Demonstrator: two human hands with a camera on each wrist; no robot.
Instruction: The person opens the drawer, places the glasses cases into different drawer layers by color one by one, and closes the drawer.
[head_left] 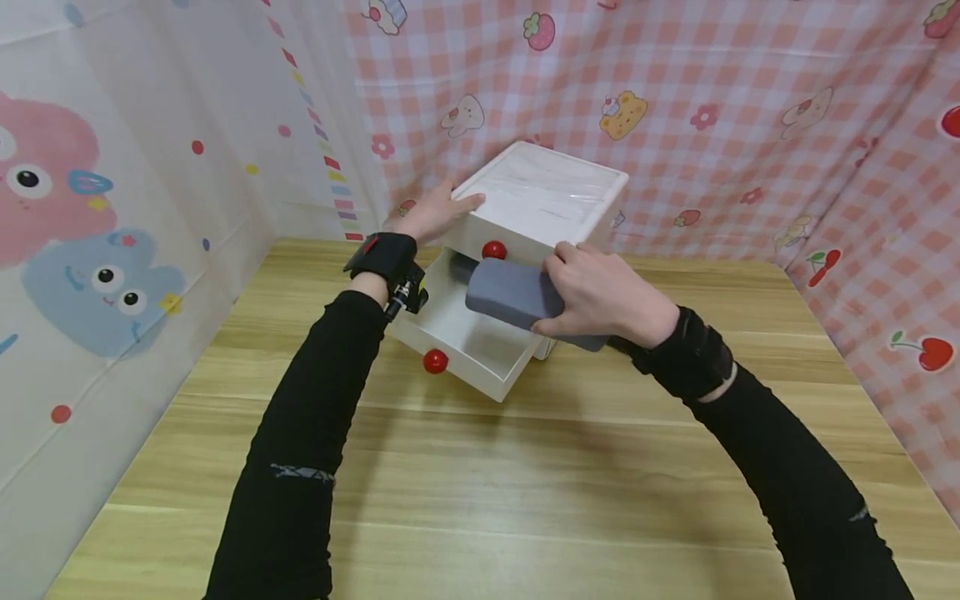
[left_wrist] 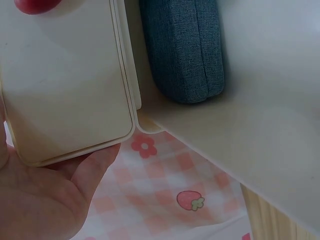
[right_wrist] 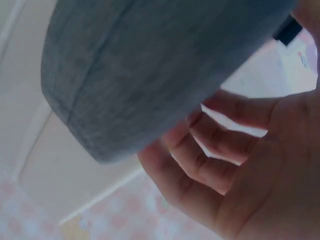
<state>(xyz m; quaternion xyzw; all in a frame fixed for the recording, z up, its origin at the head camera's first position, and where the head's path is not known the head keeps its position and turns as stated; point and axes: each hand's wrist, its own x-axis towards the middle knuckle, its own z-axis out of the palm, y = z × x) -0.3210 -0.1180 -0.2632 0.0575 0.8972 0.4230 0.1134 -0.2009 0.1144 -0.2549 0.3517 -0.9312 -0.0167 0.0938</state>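
A white drawer box [head_left: 540, 187] with red knobs stands at an angle on the table. Its lower drawer [head_left: 480, 358] is pulled out towards me. My left hand [head_left: 435, 212] grips the upper left corner of the box, thumb on top and fingers along the side. Over the drawer, my right hand [head_left: 600, 292] holds a grey-blue fabric case [head_left: 510, 290] with rounded ends, fingers on its top and thumb at the near edge. The left wrist view shows a rounded, seamed case end [left_wrist: 185, 55] below the upper drawer front [left_wrist: 65, 80]. Fabric fills much of the right wrist view, fingertips against it.
The wooden table [head_left: 480, 500] runs in front of the box and to both sides. A pink checked cloth [head_left: 675, 67] hangs close behind the box, and a white cartoon-print cloth [head_left: 187, 292] hangs on the left. The lower drawer's red knob [head_left: 435, 361] juts out in front.
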